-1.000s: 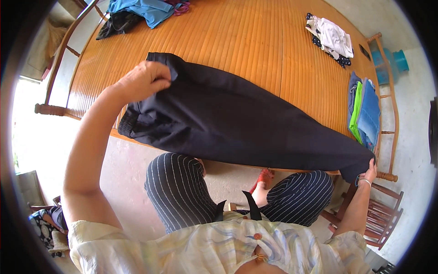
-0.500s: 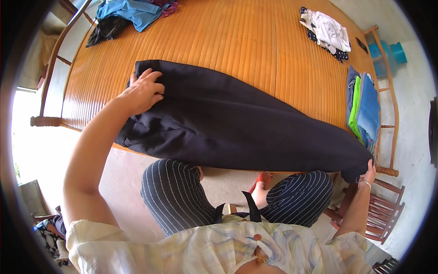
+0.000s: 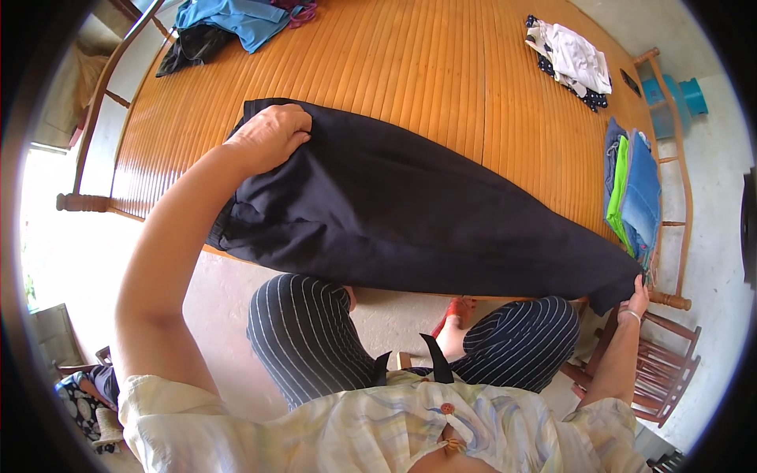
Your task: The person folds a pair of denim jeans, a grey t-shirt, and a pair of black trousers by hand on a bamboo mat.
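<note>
A pair of dark trousers (image 3: 378,205), doubled lengthwise, stretches along the near edge of the bed. Its wider, gathered waist end is on the left and the narrow leg ends are on the right. My left hand (image 3: 272,138) lies over the upper side near the waist, fingers bent together on the cloth. At the far right end, my right hand (image 3: 636,298) grips the leg ends, partly hidden by the fabric there. The cloth between my hands lies fairly flat, with some creases near the waist.
The trousers lie on a slatted bamboo mat (image 3: 410,63). Folded blue and green clothes (image 3: 635,185) stand at the right edge, and a white and dotted pile (image 3: 572,59) farther back. Blue and black clothes (image 3: 229,27) lie far left. A wooden chair (image 3: 654,363) stands lower right.
My left hand has moved a little to the right along the trousers, its spread fingers now drawn together on the cloth. My right hand keeps its hold on the leg ends.
</note>
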